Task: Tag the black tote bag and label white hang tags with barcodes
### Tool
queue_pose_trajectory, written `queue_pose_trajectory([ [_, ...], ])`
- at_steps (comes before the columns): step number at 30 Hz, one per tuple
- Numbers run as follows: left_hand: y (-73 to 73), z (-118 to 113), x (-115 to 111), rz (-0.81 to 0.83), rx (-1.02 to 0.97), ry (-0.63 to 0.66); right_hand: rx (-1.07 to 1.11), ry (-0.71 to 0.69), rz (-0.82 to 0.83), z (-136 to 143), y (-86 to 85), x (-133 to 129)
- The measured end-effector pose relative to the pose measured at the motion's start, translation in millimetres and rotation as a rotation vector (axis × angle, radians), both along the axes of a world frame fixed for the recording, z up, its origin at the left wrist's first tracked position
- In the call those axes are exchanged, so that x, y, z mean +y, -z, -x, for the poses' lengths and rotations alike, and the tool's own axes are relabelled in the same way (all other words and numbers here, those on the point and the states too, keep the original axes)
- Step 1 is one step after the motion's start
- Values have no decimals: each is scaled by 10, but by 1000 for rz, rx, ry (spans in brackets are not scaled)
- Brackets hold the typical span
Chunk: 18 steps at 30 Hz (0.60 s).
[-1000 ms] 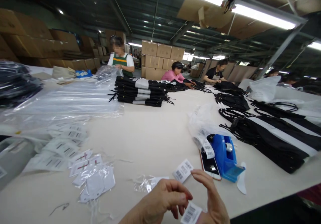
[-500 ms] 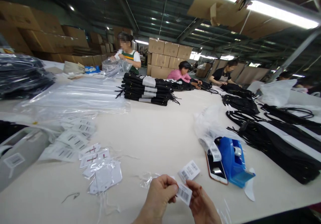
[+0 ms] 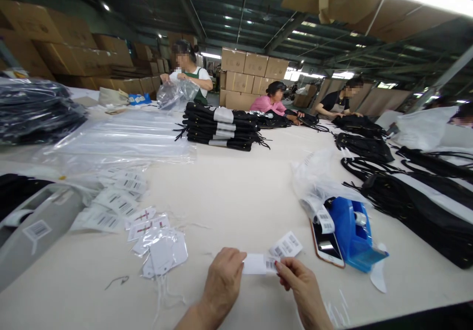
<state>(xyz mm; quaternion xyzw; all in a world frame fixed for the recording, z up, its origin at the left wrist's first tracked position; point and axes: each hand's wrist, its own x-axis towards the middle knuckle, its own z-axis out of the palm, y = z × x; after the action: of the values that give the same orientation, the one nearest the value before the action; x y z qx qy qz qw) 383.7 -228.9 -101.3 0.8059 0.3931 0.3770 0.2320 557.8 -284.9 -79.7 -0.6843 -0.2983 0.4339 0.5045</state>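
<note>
Low in the middle of the head view, a white paper strip [image 3: 253, 264] stretches between my two hands. Its left end is pinched by my left hand [image 3: 224, 277], fingers closed. At its right end sits a small barcode label [image 3: 271, 264], which my right hand [image 3: 301, 283] pinches between thumb and fingers. Whether label and strip are one piece I cannot tell. Just beyond my right fingers lies a sheet of barcode labels [image 3: 286, 246] on the table. Left of my hands are white hang tags [image 3: 166, 251] with strings, some under clear plastic.
A blue tape dispenser [image 3: 349, 234] and a phone [image 3: 327, 246] stand to the right. Black corded goods [image 3: 417, 216] lie beyond them, with another banded stack [image 3: 221, 128] ahead. Clear bags [image 3: 118, 140] and barcode sheets [image 3: 118, 202] are left. Several co-workers stand across the table.
My hands have moved apart, the left one slightly leftward. A plain white strip now shows between them, where a small barcode label was held close before. The view has shifted slightly.
</note>
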Motion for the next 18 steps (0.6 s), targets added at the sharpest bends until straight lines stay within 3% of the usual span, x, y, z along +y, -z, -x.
queue_pose_trajectory([
  [2,107,26,0,-187,92,125,-21,-67,27,12,33,61],
  [4,202,26,-14,-262,163,189,-38,-111,38,66,83,115],
  [9,319,24,-27,-207,198,214,-151,-169,63,196,231,197],
  [18,309,27,-25,-88,210,222,-263,-185,87,202,280,241],
])
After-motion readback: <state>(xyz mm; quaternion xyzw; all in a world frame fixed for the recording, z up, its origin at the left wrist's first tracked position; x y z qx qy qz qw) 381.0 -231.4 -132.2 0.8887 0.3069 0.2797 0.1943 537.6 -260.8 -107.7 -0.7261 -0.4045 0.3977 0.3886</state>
